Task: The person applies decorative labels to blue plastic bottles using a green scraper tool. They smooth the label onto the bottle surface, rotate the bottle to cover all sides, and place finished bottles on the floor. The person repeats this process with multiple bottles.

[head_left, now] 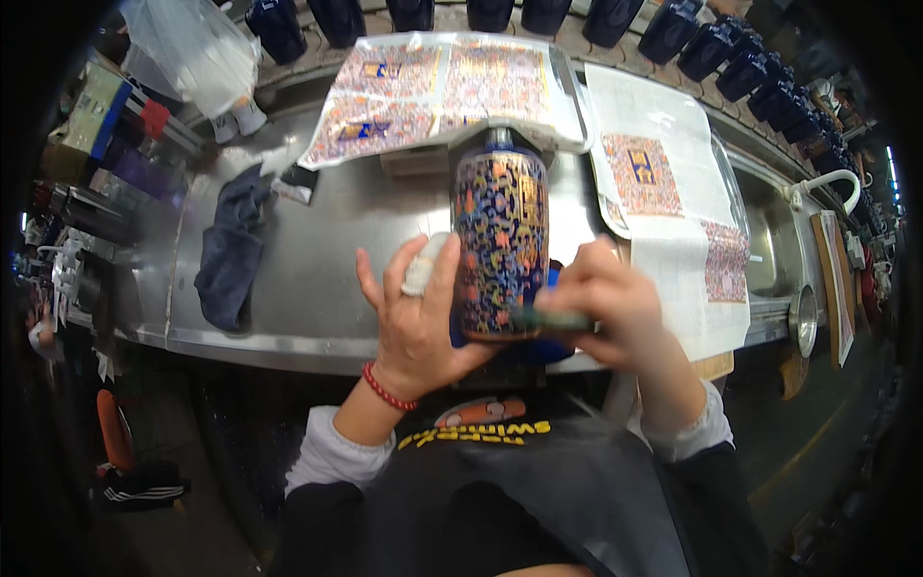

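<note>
A dark blue bottle (500, 240) with a colourful floral pattern and gold marks is in front of me, its neck pointing away. My left hand (413, 317) steadies its left side near the bottom, thumb by the base and outer fingers spread. A white wad or wrap (417, 276) shows at those fingers; which of the two I cannot tell. At the bottle's lower right, my right hand (611, 303), smeared by motion, grips a dark green scraper-like strip (553, 320) against the patterned surface. Something bright blue (540, 350) shows partly behind the bottle's base.
Patterned decal sheets (495, 82) lie beyond the bottle; more decals on white paper (663, 260) are at right. A dark blue cloth (231, 250) rests on the metal worktop (327, 231). Dark blue bottles (490, 14) line the back. A sink (769, 236) is at far right.
</note>
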`<state>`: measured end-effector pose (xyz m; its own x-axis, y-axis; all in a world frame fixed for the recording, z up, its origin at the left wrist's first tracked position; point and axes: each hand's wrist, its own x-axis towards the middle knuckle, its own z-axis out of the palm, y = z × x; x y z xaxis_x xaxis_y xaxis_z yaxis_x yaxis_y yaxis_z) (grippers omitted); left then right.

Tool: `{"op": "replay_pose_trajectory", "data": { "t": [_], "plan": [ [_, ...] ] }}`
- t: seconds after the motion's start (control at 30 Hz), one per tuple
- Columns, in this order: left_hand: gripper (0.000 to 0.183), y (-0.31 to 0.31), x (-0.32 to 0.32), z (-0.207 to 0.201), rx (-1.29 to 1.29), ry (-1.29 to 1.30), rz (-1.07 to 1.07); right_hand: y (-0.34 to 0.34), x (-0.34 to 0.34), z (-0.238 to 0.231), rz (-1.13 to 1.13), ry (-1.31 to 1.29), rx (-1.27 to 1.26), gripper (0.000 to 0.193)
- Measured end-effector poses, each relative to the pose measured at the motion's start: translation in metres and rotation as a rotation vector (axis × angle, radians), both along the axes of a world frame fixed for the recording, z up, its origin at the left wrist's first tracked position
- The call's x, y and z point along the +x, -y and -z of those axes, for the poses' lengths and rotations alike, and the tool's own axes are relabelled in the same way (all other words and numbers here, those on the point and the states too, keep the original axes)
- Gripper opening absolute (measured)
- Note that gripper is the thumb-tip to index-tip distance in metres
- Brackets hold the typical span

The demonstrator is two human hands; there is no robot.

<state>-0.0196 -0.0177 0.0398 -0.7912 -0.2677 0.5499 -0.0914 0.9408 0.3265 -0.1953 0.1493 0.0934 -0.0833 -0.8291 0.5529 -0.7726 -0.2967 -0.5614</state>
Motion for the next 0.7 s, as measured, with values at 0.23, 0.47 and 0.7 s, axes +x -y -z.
{"op": "replay_pose_trajectory", "data": {
  "t": [0.23, 0.47, 0.7],
  "plan": [
    [0.107, 0.0, -0.001, 0.013, 0.047, -0.001, 0.008, -0.022, 0.014, 0.014, -0.046, 0.013, -0.024, 0.025],
    [0.106, 0.002, -0.001, -0.003, -0.043, 0.009, 0.02, -0.023, 0.024, 0.016, -0.055, -0.067, -0.077, 0.024],
    [0.1, 0.0, -0.002, -0.015, -0.121, 0.014, 0.008, -0.024, 0.027, 0.014, -0.011, -0.121, -0.024, 0.026]
  ]
}}
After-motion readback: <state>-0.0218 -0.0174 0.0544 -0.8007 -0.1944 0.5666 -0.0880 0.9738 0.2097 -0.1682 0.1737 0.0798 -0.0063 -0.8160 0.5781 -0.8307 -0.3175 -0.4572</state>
